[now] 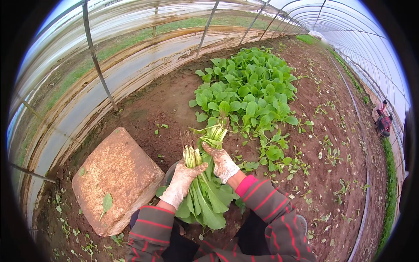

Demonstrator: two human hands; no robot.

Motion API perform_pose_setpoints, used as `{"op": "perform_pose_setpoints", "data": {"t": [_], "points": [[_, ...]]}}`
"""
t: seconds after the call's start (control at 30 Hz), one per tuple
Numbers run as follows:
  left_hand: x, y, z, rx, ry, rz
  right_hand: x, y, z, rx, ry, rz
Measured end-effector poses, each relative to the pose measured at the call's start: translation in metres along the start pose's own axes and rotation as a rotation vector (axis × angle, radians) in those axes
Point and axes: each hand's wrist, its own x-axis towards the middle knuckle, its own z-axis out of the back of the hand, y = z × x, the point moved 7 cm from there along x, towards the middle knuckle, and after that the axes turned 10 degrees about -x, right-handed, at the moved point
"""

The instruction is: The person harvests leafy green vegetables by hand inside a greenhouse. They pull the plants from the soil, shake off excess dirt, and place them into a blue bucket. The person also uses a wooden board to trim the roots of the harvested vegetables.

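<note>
Both my hands wear thin, soil-stained white gloves. My left hand (185, 178) is closed round a bunch of leafy greens (192, 156), its pale stem ends pointing up and its broad leaves hanging down over my lap. Just to the right, my right hand (221, 164) grips a second bunch of leafy greens (215, 134), whose roots, with soil on them, point away from me. The two bunches are side by side, and their hanging leaves (214, 197) overlap below my hands. Which leaf belongs to which bunch I cannot tell.
A large stained block (118, 179) with a loose leaf on top stands at my left. Ahead grows a dense patch of greens (251, 87). Scattered leaves lie on the brown soil (323, 174). A hose (365, 174) runs along the right; another person (383, 118) is far right.
</note>
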Motion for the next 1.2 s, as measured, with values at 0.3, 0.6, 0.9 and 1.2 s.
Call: {"op": "perform_pose_setpoints", "data": {"t": [0.3, 0.6, 0.9, 1.2], "points": [[-0.012, -0.001, 0.009, -0.028, -0.023, -0.06, -0.002, -0.009, -0.032, 0.435, -0.183, -0.358], [-0.013, -0.019, 0.022, 0.329, -0.015, -0.261, 0.028, -0.009, 0.043, 0.689, -0.219, -0.254], [-0.014, -0.016, 0.07, 0.536, -0.185, -0.386, 0.03, -0.012, 0.124, -0.527, -0.345, -0.315], [-0.022, -0.034, 0.087, 0.755, -0.28, -0.499, 0.002, -0.019, 0.053, 0.074, 0.362, -0.555]]}}
